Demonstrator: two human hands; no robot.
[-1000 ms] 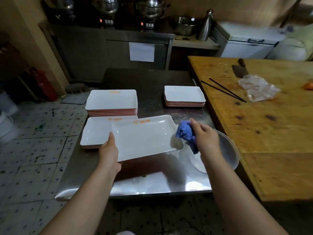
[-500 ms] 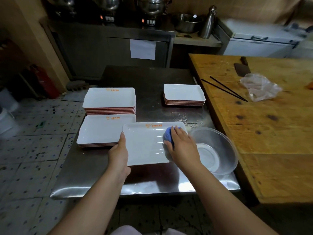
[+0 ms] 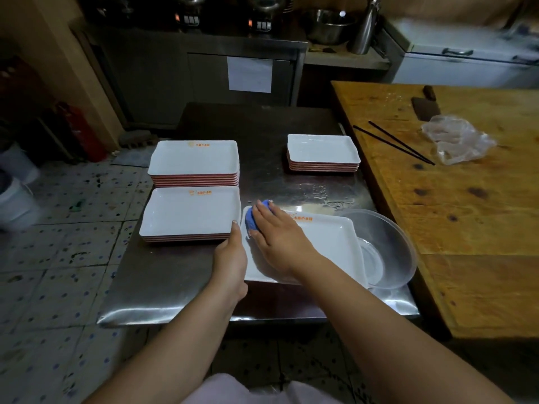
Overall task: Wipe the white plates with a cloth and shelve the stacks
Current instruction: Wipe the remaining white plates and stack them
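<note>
A white rectangular plate (image 3: 329, 243) lies over the steel table (image 3: 163, 284), its right end above a clear plastic bowl (image 3: 390, 246). My left hand (image 3: 230, 258) grips the plate's left edge, thumb on the rim. My right hand (image 3: 280, 237) presses a blue cloth (image 3: 256, 217) onto the plate's far left corner with fingers laid over it. Three stacks of white plates stand on the table: near left (image 3: 189, 214), far left (image 3: 194, 158), far right (image 3: 322, 151).
A wooden worktable (image 3: 466, 214) borders the right side, carrying black chopsticks (image 3: 393, 142), a crumpled plastic bag (image 3: 458, 142) and a cleaver (image 3: 424, 104). Steel cabinets with pots stand at the back. Tiled floor lies to the left, with white buckets (image 3: 14, 193).
The plate has shifted right and settled lower over the bowl. My right hand swept the cloth from the plate's right end across to its far left corner.
</note>
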